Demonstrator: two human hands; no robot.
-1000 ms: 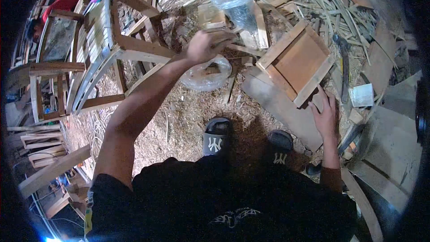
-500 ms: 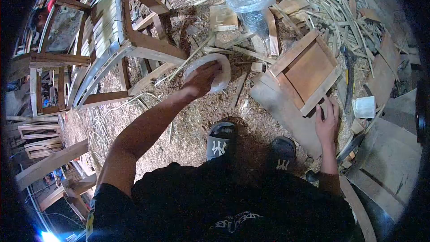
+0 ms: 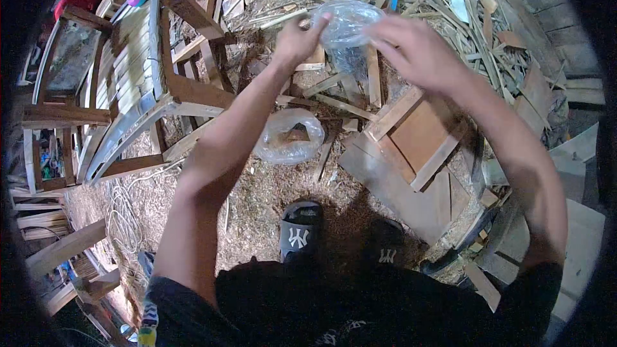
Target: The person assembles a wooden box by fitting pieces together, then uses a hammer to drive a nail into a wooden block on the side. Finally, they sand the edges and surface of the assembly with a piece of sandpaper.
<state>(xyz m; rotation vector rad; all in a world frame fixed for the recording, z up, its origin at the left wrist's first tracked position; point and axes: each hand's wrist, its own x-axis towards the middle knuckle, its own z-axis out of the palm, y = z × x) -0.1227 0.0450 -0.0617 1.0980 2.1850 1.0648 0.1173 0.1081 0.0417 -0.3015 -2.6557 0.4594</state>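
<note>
A clear plastic bag (image 3: 350,29) with a rounded open mouth stands among wood scraps at the top middle. My left hand (image 3: 299,41) is at its left rim, thumb raised and apart from the fingers. On the other side my right hand (image 3: 411,50) reaches over to the right rim, somewhat blurred, its fingers stretched toward the plastic. A second clear plastic bag (image 3: 265,149) with a rolled rim rests on the sawdust nearer my feet, with something brown inside. Below my right forearm, a framed wooden panel (image 3: 421,135) lies on a flat board (image 3: 385,177).
Wooden chair-like frames (image 3: 199,96) stand at the left. Thin wood strips (image 3: 437,19) are piled at the top right. A coil of cord (image 3: 122,218) lies at the lower left, and large boards (image 3: 578,231) are at the right.
My left hand has left the nearer bag and moved up to the farther one. My right hand has come off the wooden panel and moved up to that bag too. The view has shifted slightly.
</note>
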